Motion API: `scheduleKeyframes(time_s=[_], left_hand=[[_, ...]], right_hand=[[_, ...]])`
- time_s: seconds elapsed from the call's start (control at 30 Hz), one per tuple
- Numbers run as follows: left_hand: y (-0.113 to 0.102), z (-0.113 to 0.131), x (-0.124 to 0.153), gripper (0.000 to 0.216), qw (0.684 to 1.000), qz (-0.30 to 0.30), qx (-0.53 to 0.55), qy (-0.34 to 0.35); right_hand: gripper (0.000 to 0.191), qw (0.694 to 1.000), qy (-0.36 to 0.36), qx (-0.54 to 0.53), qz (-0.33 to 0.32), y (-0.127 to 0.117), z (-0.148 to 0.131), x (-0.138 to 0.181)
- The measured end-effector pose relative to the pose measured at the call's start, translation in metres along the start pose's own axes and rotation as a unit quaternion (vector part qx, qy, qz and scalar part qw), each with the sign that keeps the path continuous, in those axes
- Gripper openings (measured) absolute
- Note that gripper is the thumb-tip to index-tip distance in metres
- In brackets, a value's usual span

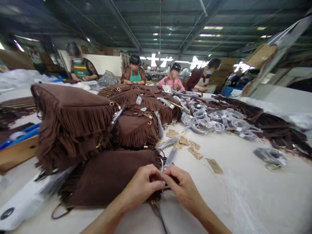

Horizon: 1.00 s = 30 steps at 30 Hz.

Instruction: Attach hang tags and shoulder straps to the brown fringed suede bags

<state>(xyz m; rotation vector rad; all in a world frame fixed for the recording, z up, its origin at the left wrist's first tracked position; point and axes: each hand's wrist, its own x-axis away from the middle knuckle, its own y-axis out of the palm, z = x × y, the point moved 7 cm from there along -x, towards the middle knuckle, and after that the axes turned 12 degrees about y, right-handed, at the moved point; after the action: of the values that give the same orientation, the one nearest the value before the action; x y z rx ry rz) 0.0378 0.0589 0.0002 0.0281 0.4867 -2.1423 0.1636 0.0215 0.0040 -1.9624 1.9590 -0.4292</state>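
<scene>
L hand (143, 183) & R hand (182, 188): both bare, no gloves, rings or watch seen. Forearms bare too, no sleeves in view up to frame's bottom edge. Nails short. Rest of body out of shot.

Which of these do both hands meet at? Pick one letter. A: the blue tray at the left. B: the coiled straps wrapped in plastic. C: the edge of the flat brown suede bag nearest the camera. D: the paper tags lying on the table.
C: the left hand and right hand pinch together at the edge of the flat brown suede bag, while the wrapped straps, paper tags and blue tray lie untouched farther off.
</scene>
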Motion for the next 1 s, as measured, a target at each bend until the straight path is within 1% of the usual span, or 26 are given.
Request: scheduleKeyframes(time_s=[0.13,0.23,0.3,0.37,0.43,0.5,0.57,0.67,0.73,0.77,0.8,0.83,0.9,0.97,1.0], left_hand=[[0.003,0.003,0.0,0.016,1.0,-0.003,-0.009,0.0],[0.002,0.001,0.0,0.016,1.0,0.003,-0.007,-0.009],[-0.001,-0.002,0.0,0.017,1.0,0.011,0.01,-0.021],[0.0,-0.004,0.0,0.017,0.997,0.013,0.065,-0.039],[0.004,-0.004,0.0,0.018,0.987,0.002,0.151,-0.06],[0.007,-0.004,0.001,0.02,0.97,-0.01,0.229,-0.077],[0.01,-0.004,0.001,0.022,0.954,-0.02,0.285,-0.088],[0.009,-0.009,0.001,0.025,0.93,-0.018,0.355,-0.093],[0.006,-0.013,0.0,0.026,0.914,-0.004,0.393,-0.099],[0.005,-0.016,0.0,0.026,0.907,0.004,0.407,-0.103],[0.004,-0.018,0.0,0.026,0.902,0.012,0.418,-0.109],[0.003,-0.019,0.0,0.025,0.898,0.018,0.425,-0.115],[0.003,-0.022,0.0,0.023,0.891,0.022,0.436,-0.127],[0.004,-0.023,0.0,0.022,0.883,0.03,0.449,-0.138],[0.004,-0.023,0.0,0.023,0.879,0.04,0.454,-0.142]], right_hand=[[0.023,1.0,-0.001,0.008,0.003,0.001,-0.001,-0.002],[0.024,1.0,0.014,0.011,0.012,-0.001,0.004,-0.003],[0.026,0.999,0.048,-0.02,0.006,-0.002,0.011,-0.005],[0.027,0.991,0.095,-0.095,-0.014,0.0,0.02,-0.007],[0.027,0.97,0.136,-0.196,-0.036,0.003,0.026,-0.007],[0.029,0.937,0.17,-0.299,-0.057,0.006,0.03,-0.006],[0.033,0.898,0.201,-0.38,-0.091,0.01,0.031,-0.005],[0.028,0.849,0.229,-0.458,-0.128,0.011,0.03,-0.002],[0.027,0.826,0.228,-0.498,-0.13,0.008,0.028,-0.001],[0.03,0.82,0.223,-0.51,-0.132,0.007,0.027,-0.001],[0.034,0.821,0.215,-0.511,-0.134,0.006,0.026,-0.001],[0.037,0.829,0.207,-0.502,-0.134,0.004,0.026,-0.001],[0.036,0.862,0.199,-0.451,-0.116,0.001,0.029,-0.003],[0.035,0.897,0.201,-0.386,-0.074,-0.003,0.035,-0.004],[0.038,0.91,0.201,-0.358,-0.054,-0.005,0.038,-0.005]])
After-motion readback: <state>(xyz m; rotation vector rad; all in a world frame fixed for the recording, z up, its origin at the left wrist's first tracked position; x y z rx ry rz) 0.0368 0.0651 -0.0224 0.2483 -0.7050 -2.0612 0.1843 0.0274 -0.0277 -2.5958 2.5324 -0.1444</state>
